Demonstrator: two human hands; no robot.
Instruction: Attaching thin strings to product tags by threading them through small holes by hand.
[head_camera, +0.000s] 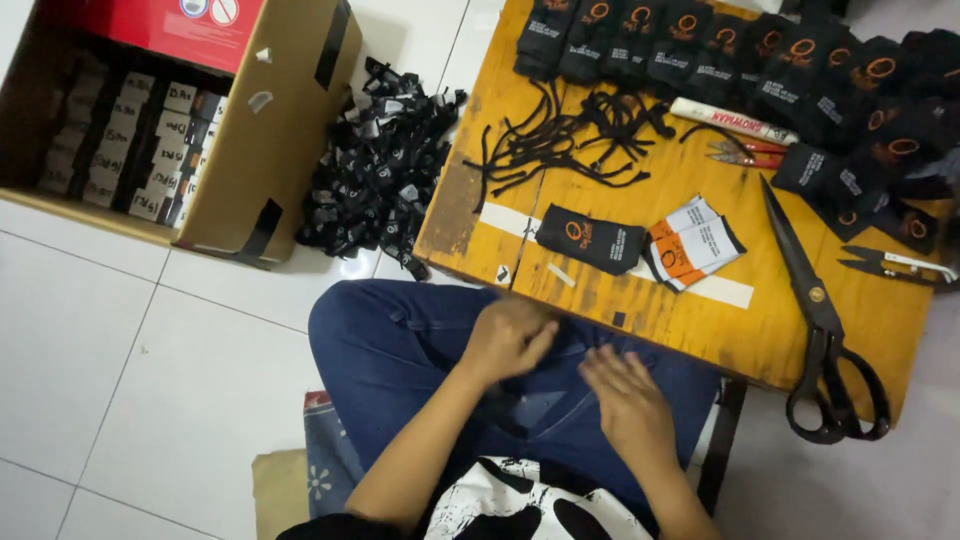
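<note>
My left hand (505, 340) rests on my thigh in blue jeans (400, 345), just below the near edge of the low wooden table (700, 320). Its fingers are curled in and nothing shows in them. My right hand (625, 395) lies flat on my lap with the fingers apart, holding nothing. Nearest on the table are a black folded fabric piece (590, 240) with an orange mark and a small stack of orange-and-white paper tags (692, 245), both lying on a white strip.
Large black scissors (825, 330) lie at the table's right, small snips (900, 265) beyond. Black cords (570, 135), a white marker (730, 120) and rows of black folded pieces (800, 60) fill the far side. A black heap (380, 170) and an open cardboard box (270, 130) are on the floor at left.
</note>
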